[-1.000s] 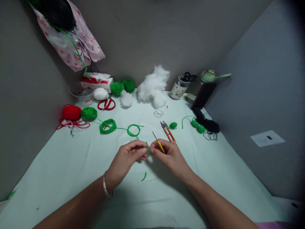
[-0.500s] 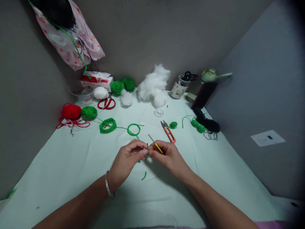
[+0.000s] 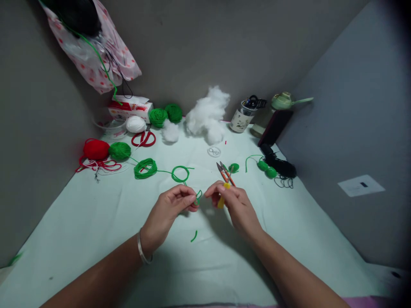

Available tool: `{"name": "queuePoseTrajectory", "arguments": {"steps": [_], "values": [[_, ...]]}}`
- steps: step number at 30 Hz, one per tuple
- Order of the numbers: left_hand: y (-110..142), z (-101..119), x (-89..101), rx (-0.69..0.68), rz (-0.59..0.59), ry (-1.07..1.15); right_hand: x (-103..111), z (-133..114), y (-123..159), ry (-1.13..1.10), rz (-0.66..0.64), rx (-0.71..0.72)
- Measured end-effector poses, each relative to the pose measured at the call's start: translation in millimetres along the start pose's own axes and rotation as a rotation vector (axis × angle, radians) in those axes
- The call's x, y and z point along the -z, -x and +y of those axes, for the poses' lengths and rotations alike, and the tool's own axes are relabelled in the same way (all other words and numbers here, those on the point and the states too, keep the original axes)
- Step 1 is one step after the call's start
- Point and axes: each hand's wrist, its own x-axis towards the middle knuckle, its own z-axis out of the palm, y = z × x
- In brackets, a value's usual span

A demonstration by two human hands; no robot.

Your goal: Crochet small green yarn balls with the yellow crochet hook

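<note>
My left hand (image 3: pixel 171 209) pinches a small loop of green yarn (image 3: pixel 198 196) between thumb and fingertips. From there the strand runs up to a loose green coil (image 3: pixel 180 174) on the cloth. My right hand (image 3: pixel 233 203) is closed around the yellow handle of a crochet hook (image 3: pixel 224 196), whose shaft is blurred and points up toward the thread snips (image 3: pixel 226 174). A small gap separates the two hands. Below them a short cut piece of green yarn (image 3: pixel 194 236) lies on the cloth.
Behind the hands are a wound green bundle (image 3: pixel 145 169), red scissors (image 3: pixel 143 139), red yarn (image 3: pixel 96 149), white stuffing (image 3: pixel 207 113) and a small ring dish (image 3: pixel 213 152). Several small green pieces and black yarn (image 3: pixel 284 167) lie at right, near a cup (image 3: pixel 242 119). Walls enclose the back and sides.
My right hand has moved away from the left, and the hook has swung from leaning left to nearly upright. A yarn loop now shows at my left fingertips.
</note>
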Motion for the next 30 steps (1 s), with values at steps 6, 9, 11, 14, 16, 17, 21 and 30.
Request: {"name": "queuePoseTrajectory", "arguments": {"steps": [6,9,11,14,16,17,21,30], "values": [[1,2,2.1,0.005,0.017,0.059,3,4,4,-0.046,0.094,0.040],[1,1,1.4,-0.022,0.021,0.067,-2,4,10,-0.099,0.089,0.143],[0,0,1.4,-0.037,0.027,0.072,-5,3,13,-0.081,0.079,0.212],[1,-2,2.1,-0.060,0.051,0.079,-7,-1,14,-0.016,0.085,0.271],[2,-2,2.4,-0.069,0.072,0.085,-8,-3,13,0.018,0.101,0.294],[2,-2,2.4,-0.070,0.081,0.089,-8,-3,12,0.042,0.108,0.310],[2,-1,1.6,-0.065,0.099,0.101,-9,-3,12,0.203,0.114,0.440],[1,0,-0.2,-0.051,0.119,0.149,-8,0,22,0.995,0.009,0.973]]}}
